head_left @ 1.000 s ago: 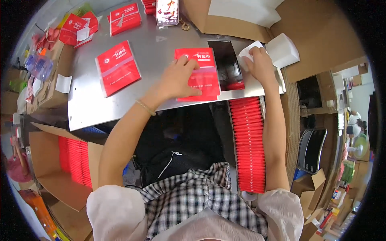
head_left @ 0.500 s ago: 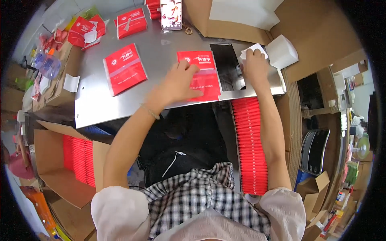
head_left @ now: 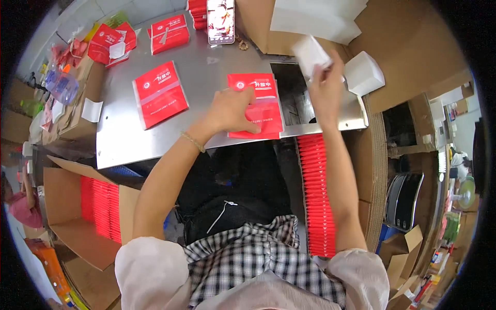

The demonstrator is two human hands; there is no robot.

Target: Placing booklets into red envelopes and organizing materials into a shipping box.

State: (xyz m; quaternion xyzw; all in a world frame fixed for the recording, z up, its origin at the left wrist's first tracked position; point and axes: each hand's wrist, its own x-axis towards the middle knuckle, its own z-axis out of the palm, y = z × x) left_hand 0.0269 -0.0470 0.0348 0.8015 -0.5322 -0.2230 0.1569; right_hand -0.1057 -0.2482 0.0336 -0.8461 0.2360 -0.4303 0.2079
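Note:
My right hand (head_left: pixel 327 93) pinches a white folded paper piece (head_left: pixel 312 56), slightly blurred, raised above the rectangular opening (head_left: pixel 292 93) in the metal table. Beside it stands a stack of white folded paper (head_left: pixel 365 74). My left hand (head_left: pixel 232 111) rests with thumb and fingers spread over the left side of a red flat packet (head_left: pixel 266 116), which has a pale band across it and seems to lie on others. Further left on the table is a similar red packet (head_left: pixel 161 95) in a clear sleeve.
At the back are a bundle of red packets (head_left: pixel 169 35), a lit phone (head_left: pixel 220 20) and beads (head_left: pixel 242 44). Cardboard (head_left: pixel 413 46) walls the right side. Below the table, a long row of red packets (head_left: pixel 319 201) runs under my right forearm; an open carton (head_left: pixel 77 222) holds more at left.
My right hand has lifted the white paper from beside the stack, up and toward the left. My left hand stays at the red packet, its fingers shifted slightly.

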